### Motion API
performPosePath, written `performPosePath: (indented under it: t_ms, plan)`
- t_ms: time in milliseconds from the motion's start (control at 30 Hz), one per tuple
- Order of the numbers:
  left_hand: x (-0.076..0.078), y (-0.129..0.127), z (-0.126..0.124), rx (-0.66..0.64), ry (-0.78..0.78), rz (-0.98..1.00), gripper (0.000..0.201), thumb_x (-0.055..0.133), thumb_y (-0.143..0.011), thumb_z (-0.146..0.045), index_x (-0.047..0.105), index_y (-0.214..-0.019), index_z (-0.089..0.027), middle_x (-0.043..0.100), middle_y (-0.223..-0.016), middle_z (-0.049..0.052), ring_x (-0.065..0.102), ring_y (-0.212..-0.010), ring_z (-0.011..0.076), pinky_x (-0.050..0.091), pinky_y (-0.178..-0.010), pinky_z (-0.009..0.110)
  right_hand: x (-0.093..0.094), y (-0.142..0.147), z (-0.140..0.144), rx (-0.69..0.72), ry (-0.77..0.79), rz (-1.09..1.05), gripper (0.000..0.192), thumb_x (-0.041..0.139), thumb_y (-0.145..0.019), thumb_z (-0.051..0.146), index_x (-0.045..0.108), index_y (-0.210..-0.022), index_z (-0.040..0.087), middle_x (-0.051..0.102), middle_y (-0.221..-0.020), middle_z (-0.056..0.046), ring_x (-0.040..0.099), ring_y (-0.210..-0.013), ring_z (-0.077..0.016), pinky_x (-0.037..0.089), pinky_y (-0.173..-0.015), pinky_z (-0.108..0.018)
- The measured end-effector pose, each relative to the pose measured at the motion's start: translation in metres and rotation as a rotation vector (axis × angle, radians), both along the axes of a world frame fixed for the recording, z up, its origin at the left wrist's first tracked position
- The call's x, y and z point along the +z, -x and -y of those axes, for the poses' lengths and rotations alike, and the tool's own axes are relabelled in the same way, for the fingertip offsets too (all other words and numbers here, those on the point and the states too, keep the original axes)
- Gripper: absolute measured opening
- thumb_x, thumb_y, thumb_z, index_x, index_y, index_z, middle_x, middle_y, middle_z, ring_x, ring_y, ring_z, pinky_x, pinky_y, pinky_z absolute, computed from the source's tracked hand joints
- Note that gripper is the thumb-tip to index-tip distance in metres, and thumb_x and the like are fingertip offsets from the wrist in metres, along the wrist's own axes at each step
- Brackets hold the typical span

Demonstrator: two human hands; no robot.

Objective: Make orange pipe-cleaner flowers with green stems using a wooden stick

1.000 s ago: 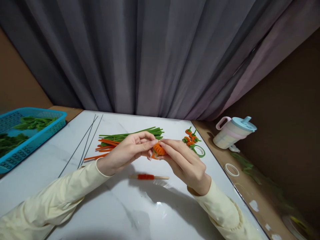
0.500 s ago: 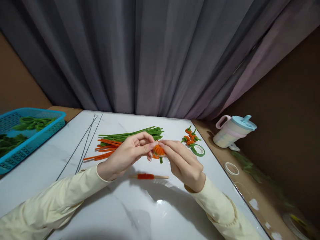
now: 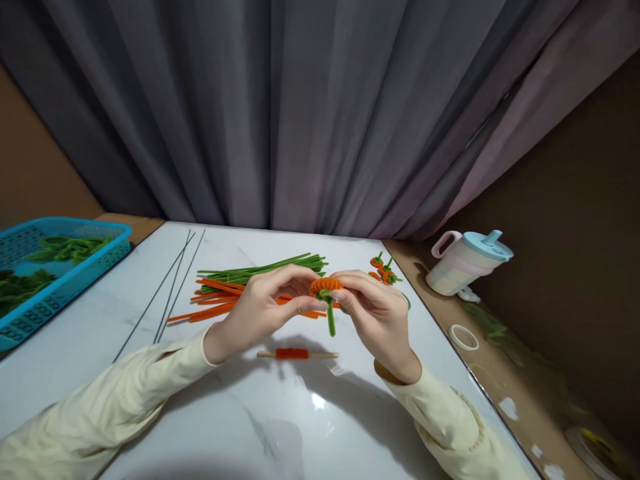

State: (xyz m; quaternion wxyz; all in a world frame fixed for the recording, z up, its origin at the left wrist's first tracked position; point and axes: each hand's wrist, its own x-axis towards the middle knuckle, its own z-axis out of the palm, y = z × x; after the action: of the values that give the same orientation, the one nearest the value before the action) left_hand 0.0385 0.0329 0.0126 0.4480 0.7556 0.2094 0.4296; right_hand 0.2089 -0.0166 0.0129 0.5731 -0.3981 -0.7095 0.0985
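Both hands pinch a small orange pipe-cleaner pumpkin (image 3: 325, 285) above the white marble table (image 3: 240, 407). A short green stem (image 3: 331, 321) hangs down from it. My left hand (image 3: 263, 307) grips its left side with thumb and fingers. My right hand (image 3: 376, 312) grips its right side. Below the hands lies a wooden stick with orange pipe cleaner wound round its middle (image 3: 294, 354). Behind the hands lie loose green pipe cleaners (image 3: 260, 268) and orange pipe cleaners (image 3: 213, 299).
Several finished little pumpkins (image 3: 382, 269) lie at the table's right edge. Thin dark wires (image 3: 167, 291) lie to the left. A blue basket (image 3: 75, 273) with green leaf shapes stands far left. A lidded cup (image 3: 469, 262) and a tape ring (image 3: 463, 337) sit on the brown ledge at right.
The hands have turned the pumpkin so its flat side faces up and the green stem points down. Both hands rose slightly; my right hand now covers the green tape ring.
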Motion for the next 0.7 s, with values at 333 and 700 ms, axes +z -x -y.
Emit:
performPosePath:
  t_ms: [333,700]
  plan:
    - [-0.012,-0.002,0.002,0.178,-0.677,-0.215,0.02,0.033,-0.098,-0.022,0.047,-0.085,-0.017,0.052,-0.07,-0.002,0.052,-0.061,0.0088,0.044,-0.06,0.019,-0.002,0.008,0.003,0.154,0.323,-0.143,0.013,0.055,-0.087,0.028,0.062,-0.082,0.018,0.062,-0.073,-0.002,0.059,-0.064,-0.0127,0.049,-0.055,-0.023]
    - [-0.015,-0.007,0.004,0.264,-0.673,-0.139,0.025,0.029,-0.097,-0.018,0.039,-0.074,-0.02,0.039,-0.059,-0.005,0.042,-0.049,0.0086,0.038,-0.049,0.021,-0.006,0.017,0.007,0.103,0.313,0.099,0.028,0.03,-0.098,0.029,0.034,-0.071,0.021,0.04,-0.067,0.002,0.04,-0.061,-0.0103,0.035,-0.058,-0.024]
